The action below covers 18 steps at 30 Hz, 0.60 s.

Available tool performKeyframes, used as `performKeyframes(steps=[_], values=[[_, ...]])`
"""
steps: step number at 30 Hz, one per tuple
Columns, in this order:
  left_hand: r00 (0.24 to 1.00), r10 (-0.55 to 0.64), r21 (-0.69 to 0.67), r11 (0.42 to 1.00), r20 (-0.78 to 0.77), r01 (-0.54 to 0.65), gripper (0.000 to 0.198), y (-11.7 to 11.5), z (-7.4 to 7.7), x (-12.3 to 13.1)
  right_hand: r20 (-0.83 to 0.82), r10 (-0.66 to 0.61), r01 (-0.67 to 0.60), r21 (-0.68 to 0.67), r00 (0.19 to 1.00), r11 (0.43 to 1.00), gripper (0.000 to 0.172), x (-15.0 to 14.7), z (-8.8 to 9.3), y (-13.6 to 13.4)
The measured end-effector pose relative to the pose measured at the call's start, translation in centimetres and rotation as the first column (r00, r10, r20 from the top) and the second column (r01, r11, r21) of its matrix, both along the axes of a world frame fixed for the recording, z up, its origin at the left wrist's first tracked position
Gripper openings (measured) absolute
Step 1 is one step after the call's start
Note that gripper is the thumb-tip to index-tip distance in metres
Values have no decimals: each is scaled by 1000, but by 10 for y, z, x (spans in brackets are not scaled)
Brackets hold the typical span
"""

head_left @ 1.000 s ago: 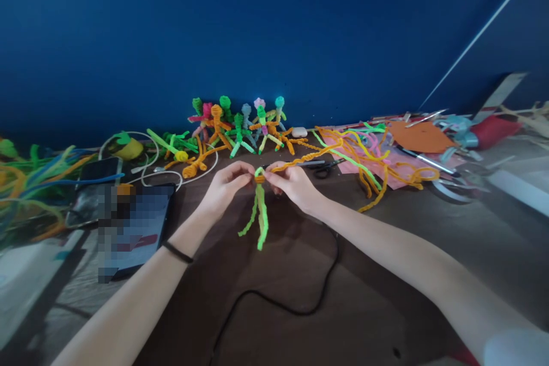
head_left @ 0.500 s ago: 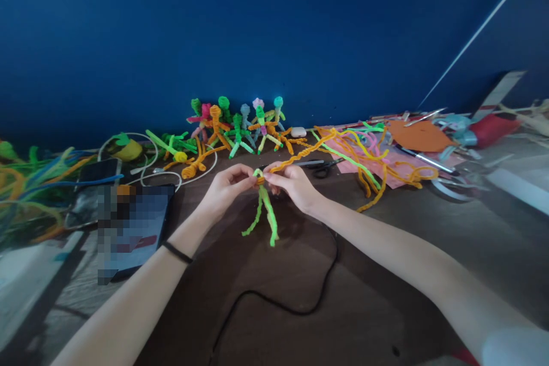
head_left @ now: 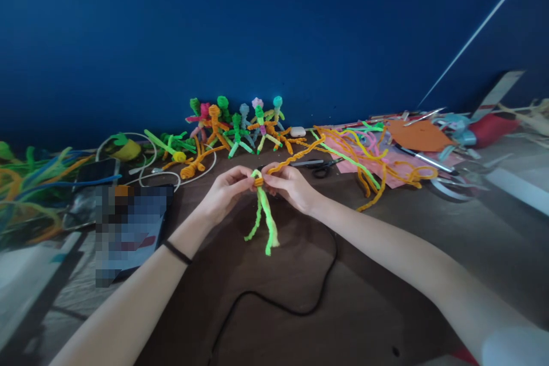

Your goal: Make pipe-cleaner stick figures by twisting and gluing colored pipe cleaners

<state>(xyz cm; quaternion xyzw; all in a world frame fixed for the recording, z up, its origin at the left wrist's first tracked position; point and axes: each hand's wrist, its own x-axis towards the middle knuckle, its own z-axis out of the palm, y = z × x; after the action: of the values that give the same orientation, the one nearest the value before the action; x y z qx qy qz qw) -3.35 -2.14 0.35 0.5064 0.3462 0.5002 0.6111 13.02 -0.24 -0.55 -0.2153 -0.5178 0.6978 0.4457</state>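
Observation:
Between both hands hangs a light green pipe cleaner figure [head_left: 266, 214], its strands dangling down and a small loop at the top. Orange coils circle it just under the loop. My left hand [head_left: 229, 191] pinches the figure's left side between thumb and fingers. My right hand [head_left: 294, 187] is closed on an orange pipe cleaner [head_left: 300, 154] beside the coils; its length runs up and to the right, toward the loose pile. The right fingertips are partly hidden behind the figure.
Finished pipe cleaner figures [head_left: 235, 131] stand along the blue wall. Black scissors [head_left: 321, 168] and pink sheets [head_left: 386, 163] under loose pipe cleaners lie right. A tablet [head_left: 141, 234], a phone [head_left: 92, 189] and a white cable [head_left: 156, 148] lie left. A black cord [head_left: 283, 309] crosses the front.
The hanging green strands have swung a little and sit slightly lower. Both hands keep their pinch in nearly the same place, and the orange pipe cleaner's far end has shifted slightly left.

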Motion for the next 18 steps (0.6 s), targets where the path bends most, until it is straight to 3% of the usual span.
performKeyframes(steps=[10, 18], values=[[998, -37, -3, 999, 53, 37, 8, 0, -2, 1, -91, 159, -174, -191, 983, 966, 18, -2, -2, 1], [1000, 24, 23, 999, 17, -24, 19, 2, -1, 3, -98, -6, -10, -160, 995, 987, 23, -4, -6, 2]])
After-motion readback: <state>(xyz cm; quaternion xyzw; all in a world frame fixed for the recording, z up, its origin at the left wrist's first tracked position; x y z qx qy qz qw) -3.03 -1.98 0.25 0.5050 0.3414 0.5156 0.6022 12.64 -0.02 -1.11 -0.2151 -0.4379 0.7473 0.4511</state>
